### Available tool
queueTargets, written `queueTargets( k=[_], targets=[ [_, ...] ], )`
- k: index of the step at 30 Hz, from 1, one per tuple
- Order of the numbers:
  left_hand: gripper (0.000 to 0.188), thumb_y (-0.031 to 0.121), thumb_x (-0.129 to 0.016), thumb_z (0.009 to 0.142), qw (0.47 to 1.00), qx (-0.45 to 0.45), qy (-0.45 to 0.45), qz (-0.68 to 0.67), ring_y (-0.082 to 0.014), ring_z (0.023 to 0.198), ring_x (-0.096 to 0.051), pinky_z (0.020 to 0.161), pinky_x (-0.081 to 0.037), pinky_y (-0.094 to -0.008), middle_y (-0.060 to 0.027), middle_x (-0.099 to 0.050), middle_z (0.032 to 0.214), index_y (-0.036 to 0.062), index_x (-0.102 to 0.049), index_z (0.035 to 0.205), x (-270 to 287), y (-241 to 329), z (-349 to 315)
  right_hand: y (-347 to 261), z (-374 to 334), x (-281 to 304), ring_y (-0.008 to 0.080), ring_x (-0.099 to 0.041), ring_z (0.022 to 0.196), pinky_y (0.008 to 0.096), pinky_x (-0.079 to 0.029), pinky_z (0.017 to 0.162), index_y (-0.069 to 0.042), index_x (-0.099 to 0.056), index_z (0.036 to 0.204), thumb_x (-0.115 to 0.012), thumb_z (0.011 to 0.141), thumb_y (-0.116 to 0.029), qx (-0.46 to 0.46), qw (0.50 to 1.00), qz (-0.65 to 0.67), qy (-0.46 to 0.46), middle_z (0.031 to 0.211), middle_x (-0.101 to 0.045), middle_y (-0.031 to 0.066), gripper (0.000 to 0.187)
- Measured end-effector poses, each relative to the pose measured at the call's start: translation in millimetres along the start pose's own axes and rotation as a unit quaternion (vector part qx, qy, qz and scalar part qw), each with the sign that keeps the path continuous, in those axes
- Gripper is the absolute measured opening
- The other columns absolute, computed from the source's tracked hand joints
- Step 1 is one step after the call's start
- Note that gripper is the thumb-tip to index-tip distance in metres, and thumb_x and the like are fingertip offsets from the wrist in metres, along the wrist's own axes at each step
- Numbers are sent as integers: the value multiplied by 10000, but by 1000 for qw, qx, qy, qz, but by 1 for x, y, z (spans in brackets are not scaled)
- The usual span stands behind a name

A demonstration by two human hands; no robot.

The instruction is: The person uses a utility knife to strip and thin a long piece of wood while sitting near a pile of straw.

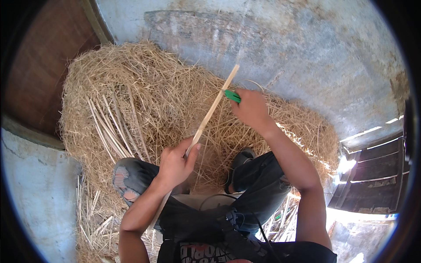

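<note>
A weathered blue-grey wall (pixel 315 52) backs a heap of dry straw (pixel 166 83), with a bunch of loose pale strips (pixel 108 129) lying on its left part. One long strip (pixel 213 106), apparently split bamboo, slants over the straw, its far end free. The left hand (pixel 175 164) pinches it partway along; the right hand (pixel 252 109) is wrapped round a green-handled tool (pixel 233 96) that appears to meet the strip near that end. Any blade is indistinct; if sharp, a slip back along the strip could reach the left hand, and heavy pressure could flex or twist the unsupported end.
</note>
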State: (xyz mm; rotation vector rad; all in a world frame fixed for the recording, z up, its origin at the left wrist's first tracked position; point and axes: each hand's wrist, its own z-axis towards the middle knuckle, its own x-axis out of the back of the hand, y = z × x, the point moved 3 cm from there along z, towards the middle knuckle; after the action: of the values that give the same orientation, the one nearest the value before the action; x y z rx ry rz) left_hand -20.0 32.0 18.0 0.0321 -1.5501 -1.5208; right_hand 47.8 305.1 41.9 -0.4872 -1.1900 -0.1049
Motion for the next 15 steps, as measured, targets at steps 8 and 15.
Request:
queueTargets(
  k=[8, 15],
  targets=[
    [190, 176, -630, 1011, 999, 37, -14, -26, -122, 462, -499, 485, -406, -311, -82, -499, 554, 19, -723, 1065, 3, 8, 5, 6, 22, -7, 394, -696, 667, 473, -563, 623, -19, -748, 939, -598, 977, -233, -94, 994, -46, 9, 726, -699, 207, 264],
    [197, 182, -632, 1008, 994, 32, -77, -64, -122, 486, -523, 496, -417, -313, -74, -525, 573, 22, -729, 1067, 1, 12, -14, 97, 48, 19, 376, -725, 770, 485, -573, 697, -21, -747, 935, -590, 983, -255, -295, 953, -34, 69, 819, -730, 214, 285]
  ],
)
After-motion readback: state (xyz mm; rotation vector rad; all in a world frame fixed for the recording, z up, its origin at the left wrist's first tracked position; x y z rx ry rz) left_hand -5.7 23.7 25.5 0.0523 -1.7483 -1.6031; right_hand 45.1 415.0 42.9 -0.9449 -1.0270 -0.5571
